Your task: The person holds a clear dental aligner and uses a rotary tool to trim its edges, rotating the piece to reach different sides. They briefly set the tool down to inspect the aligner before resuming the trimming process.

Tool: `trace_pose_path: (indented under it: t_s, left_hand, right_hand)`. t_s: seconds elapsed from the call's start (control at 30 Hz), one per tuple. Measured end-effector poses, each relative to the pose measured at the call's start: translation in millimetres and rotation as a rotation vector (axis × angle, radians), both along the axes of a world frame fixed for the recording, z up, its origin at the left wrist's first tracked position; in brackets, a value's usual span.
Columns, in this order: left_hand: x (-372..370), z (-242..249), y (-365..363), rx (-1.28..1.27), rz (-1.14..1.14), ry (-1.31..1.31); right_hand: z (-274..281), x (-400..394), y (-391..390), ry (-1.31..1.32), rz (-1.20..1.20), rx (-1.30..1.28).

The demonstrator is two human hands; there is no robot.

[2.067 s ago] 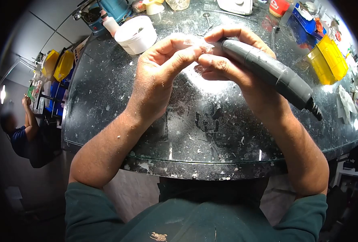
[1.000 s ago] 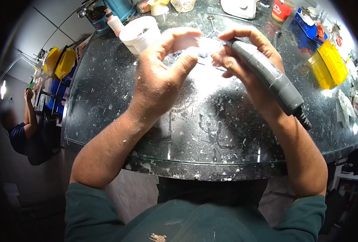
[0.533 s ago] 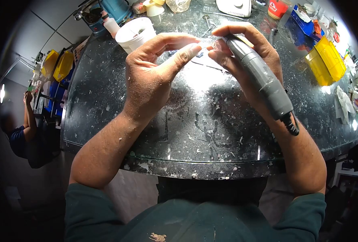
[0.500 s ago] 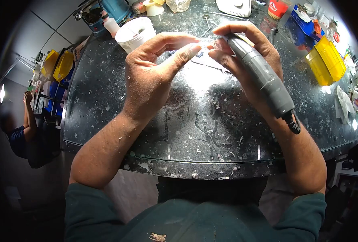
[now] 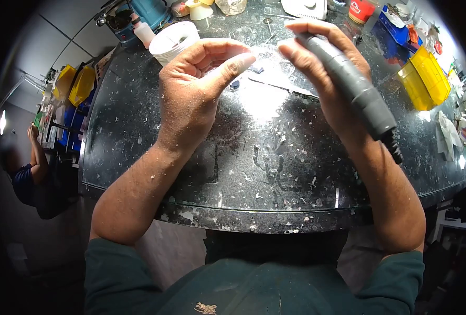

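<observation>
My left hand (image 5: 193,86), dusted with white specks, is raised over the bench with thumb and forefinger pinched together. Whatever sits between those fingertips is hidden or too small to name. A dark grey rotary tool handpiece (image 5: 351,84) lies slanted in my right hand (image 5: 330,97), its cord end toward my forearm. The handpiece's front tip is hidden behind the fingers. A gap separates the two hands. Below them on the bench are a thin flat tool (image 5: 283,87) and small dark blue pieces (image 5: 235,84).
The speckled black bench (image 5: 238,178) carries a white tub (image 5: 174,42), a squeeze bottle (image 5: 143,31), a red cup (image 5: 361,10) and a small metal tool (image 5: 269,29). A yellow bin (image 5: 426,79) stands right. Another person (image 5: 31,170) works far left.
My hands have moved apart, the left slightly left and the right toward the right with the handpiece. The clear piece seen earlier at the right fingertips no longer shows there.
</observation>
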State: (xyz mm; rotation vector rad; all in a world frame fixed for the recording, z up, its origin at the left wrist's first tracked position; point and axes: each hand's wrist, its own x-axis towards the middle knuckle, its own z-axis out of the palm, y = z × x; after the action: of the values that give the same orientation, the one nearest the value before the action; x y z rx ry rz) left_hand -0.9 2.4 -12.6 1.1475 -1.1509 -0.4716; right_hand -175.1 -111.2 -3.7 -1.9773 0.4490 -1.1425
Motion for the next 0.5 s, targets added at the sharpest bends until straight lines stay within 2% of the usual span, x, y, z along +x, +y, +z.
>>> trace_pose_path:
  t_s: [0.07, 0.1, 0.17, 0.23, 0.33, 0.4, 0.5]
  left_hand:
    - [0, 1, 1, -0.006, 0.079, -0.185]
    - [0, 2, 2, -0.006, 0.079, -0.185]
    - [-1, 7, 6, 0.041, 0.105, -0.39]
    - [-2, 5, 3, -0.006, 0.121, -0.387]
    - [-3, 6, 3, -0.022, 0.128, -0.341]
    - [-3, 6, 4, 0.004, 0.117, -0.301]
    - [-1, 4, 3, 0.033, 0.097, -0.206]
  right_hand:
    - [-2, 6, -9, -0.178, 0.051, 0.007]
    - [4, 2, -12, -0.15, 0.042, 0.019]
    - [14, -5, -6, -0.131, 0.075, 0.026]
    - [17, -8, -5, -0.112, 0.108, 0.036]
    - [17, -11, -5, -0.232, 0.452, 0.274]
    - [23, -10, 13, -0.254, 0.374, 0.293]
    - [19, -10, 10, -0.308, 0.483, 0.331]
